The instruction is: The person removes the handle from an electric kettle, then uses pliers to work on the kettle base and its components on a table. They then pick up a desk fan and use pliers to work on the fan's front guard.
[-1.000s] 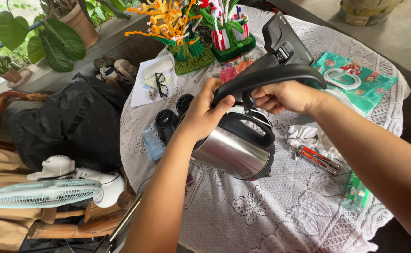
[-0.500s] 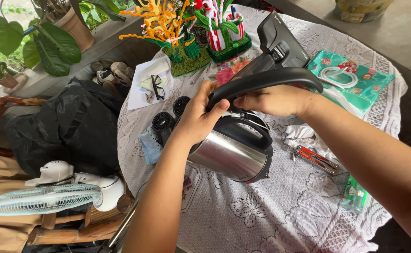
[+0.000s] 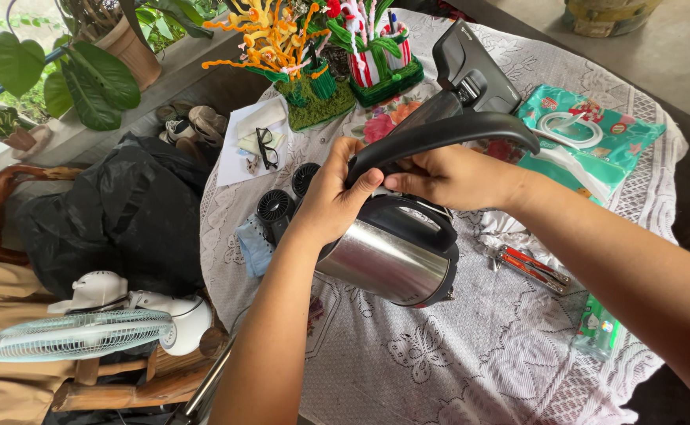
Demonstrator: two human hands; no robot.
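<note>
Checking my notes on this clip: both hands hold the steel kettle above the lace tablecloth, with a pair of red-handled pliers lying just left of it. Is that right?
Not quite. In the head view both the left hand and the right hand do hold the steel kettle above the lace tablecloth, but the red-handled pliers lie to its right, not its left.

Light: soft, even daylight, brightest at the upper left
Shadows: faint
Glare: mild sheen on the steel kettle (image 3: 388, 264)
Focus: sharp throughout

A flat green packet (image 3: 597, 138) lies at the table's far right; a small green one (image 3: 597, 330) near the right edge.
</note>
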